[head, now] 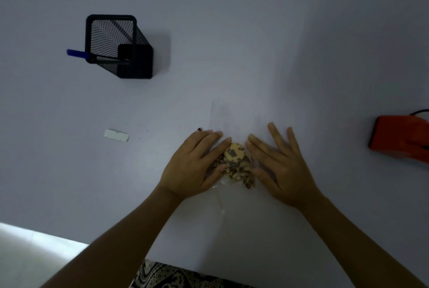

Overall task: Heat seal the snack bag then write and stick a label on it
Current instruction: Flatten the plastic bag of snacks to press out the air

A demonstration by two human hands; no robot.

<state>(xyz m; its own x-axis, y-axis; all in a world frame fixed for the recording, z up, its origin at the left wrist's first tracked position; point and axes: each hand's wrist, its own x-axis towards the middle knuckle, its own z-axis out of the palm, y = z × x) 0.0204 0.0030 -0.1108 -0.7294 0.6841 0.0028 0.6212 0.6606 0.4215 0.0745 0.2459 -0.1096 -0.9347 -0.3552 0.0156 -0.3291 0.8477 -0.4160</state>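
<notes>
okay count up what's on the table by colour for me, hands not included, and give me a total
Black: 1, the mesh pen holder
Blue: 1, the pen sticking out of the holder
White: 1, the small label
Orange: 1, the heat sealer at the right edge, partly out of frame
Clear: 1, the snack bag holding tan and brown cookies
Total: 5

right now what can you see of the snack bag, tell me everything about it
The snack bag is a clear, thin plastic pouch lying flat on the white table, so transparent that its edges barely show. Its far end looks empty and stretches away from the person. Tan and dark brown snacks, one of them a round cookie, are bunched near the near end. The left hand and right hand rest open on it, flanking the snacks. Whether it is sealed cannot be told.
</notes>
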